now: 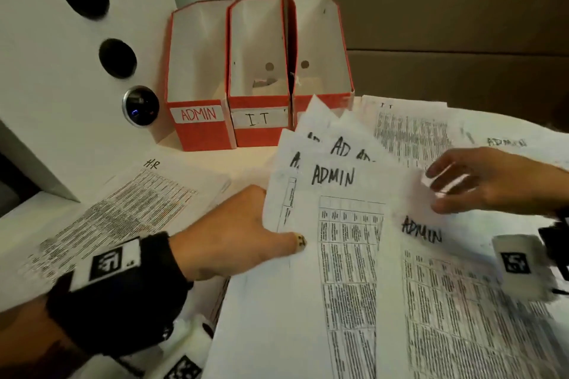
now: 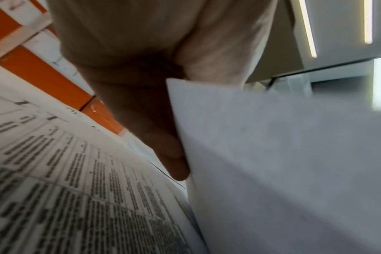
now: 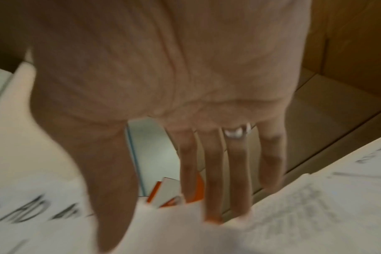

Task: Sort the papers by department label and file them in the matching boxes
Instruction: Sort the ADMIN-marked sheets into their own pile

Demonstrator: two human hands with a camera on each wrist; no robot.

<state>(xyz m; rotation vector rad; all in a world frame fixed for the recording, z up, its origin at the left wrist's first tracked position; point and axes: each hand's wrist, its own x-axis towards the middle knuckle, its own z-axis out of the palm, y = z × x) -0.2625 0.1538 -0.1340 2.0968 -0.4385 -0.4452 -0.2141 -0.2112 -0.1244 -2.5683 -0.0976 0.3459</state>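
Several ADMIN sheets fan out, clamped at their edge by the left hand; the right hand, fingers extended, rests on an ADMIN sheet on the bench; gathering step, seemingly; next, squaring the fan for the ADMIN box.

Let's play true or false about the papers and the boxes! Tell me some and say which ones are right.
1. The left hand holds a fan of papers marked ADMIN. True.
2. The middle box says HR. False: its label reads IT.
3. The boxes are blue. False: they are orange-red.
4. A paper marked HR lies on the table left of the left hand. True.
5. The right hand rests inside the ADMIN box. False: it is over the loose papers.
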